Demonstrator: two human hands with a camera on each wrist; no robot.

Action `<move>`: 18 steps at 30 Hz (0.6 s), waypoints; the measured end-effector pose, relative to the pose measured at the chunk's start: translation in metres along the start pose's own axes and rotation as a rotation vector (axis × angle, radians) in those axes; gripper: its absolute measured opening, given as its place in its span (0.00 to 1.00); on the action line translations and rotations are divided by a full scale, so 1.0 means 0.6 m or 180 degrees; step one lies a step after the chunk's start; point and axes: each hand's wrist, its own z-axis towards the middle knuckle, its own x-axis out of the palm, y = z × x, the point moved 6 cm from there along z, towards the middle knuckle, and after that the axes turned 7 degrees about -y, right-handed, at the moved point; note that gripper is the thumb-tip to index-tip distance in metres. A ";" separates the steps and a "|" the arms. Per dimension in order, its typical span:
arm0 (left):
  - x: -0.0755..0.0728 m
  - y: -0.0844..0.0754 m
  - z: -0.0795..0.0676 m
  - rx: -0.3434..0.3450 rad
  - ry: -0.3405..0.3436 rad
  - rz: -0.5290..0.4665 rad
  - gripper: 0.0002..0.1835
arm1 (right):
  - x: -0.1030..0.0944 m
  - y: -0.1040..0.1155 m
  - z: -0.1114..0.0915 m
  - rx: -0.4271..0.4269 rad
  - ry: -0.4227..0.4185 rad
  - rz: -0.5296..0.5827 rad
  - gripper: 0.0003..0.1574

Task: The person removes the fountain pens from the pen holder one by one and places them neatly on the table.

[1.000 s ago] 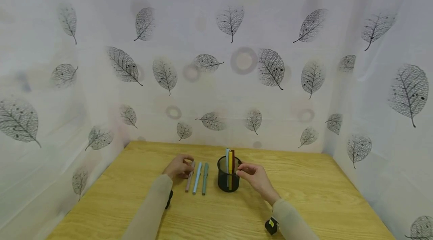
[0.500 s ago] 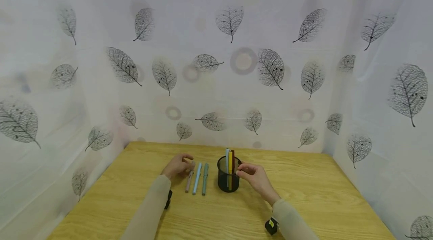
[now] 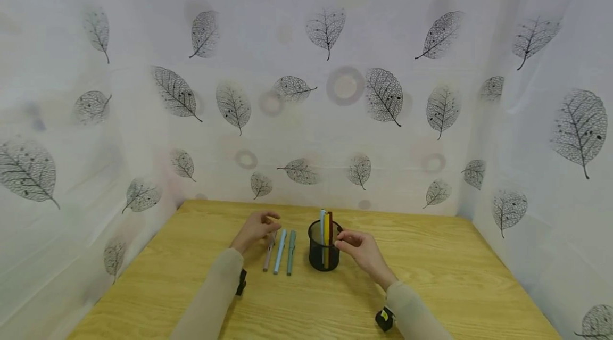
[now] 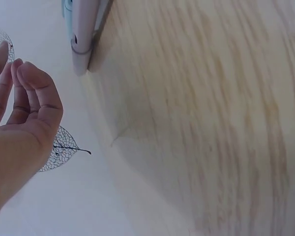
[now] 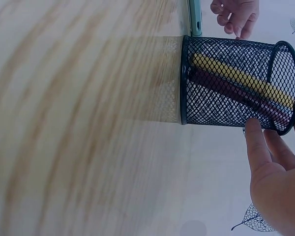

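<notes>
Hovering left of the mesh cup (image 3: 314,257), the L hand (image 3: 254,231) had its fingers loosely bent, tips near one another w/ nothing btwn them. The pinkish pen (image 3: 268,257) lay by that hand, left of the cup & farthest from it, apart from the fingertips per the L wrist cam. Closer to the cup came the lt-blue pen (image 3: 280,252), then the green pen (image 3: 290,253), all flat & approx. parallel, w/ gaps btwn. Inside the cup a pale-blue pen (image 3: 322,218), a yellow pen (image 3: 326,225) & a dark-red pen (image 3: 330,219) stood, leaning a bit. Right of the cup, the R hand (image 3: 366,256) was clamped on its rim.

Doing this well prob. called for low R-hand pressure, since a wire cup might tip if pulled, & for working the pinkish pen from above w/o nudging the lt-blue pen.
</notes>
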 end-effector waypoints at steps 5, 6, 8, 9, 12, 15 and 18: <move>0.008 -0.012 0.000 0.0140 -0.0106 -0.0137 0.17 | 0.001 0.002 0.002 -0.0038 0.0021 -0.0007 0.14; 0.011 -0.016 0.000 0.0178 -0.0117 -0.0195 0.17 | 0.001 0.002 0.002 -0.0041 0.0026 -0.0004 0.14; 0.016 -0.023 -0.003 0.0242 -0.0151 -0.0296 0.15 | 0.001 0.002 0.001 -0.0027 0.0036 0.0012 0.15; 0.019 -0.026 -0.004 0.0269 -0.0171 -0.0324 0.15 | 0.001 0.002 0.001 -0.0015 0.0036 0.0031 0.15; 0.026 -0.038 -0.008 0.0290 -0.0244 -0.0427 0.14 | 0.001 0.001 0.000 0.0025 0.0023 0.0056 0.14; 0.034 -0.048 -0.010 0.0276 -0.0331 -0.0560 0.13 | 0.001 -0.002 -0.001 0.0066 -0.0001 0.0068 0.13; 0.044 -0.056 -0.011 0.0343 -0.0434 -0.0679 0.12 | 0.001 -0.004 -0.001 0.0080 -0.0009 0.0052 0.13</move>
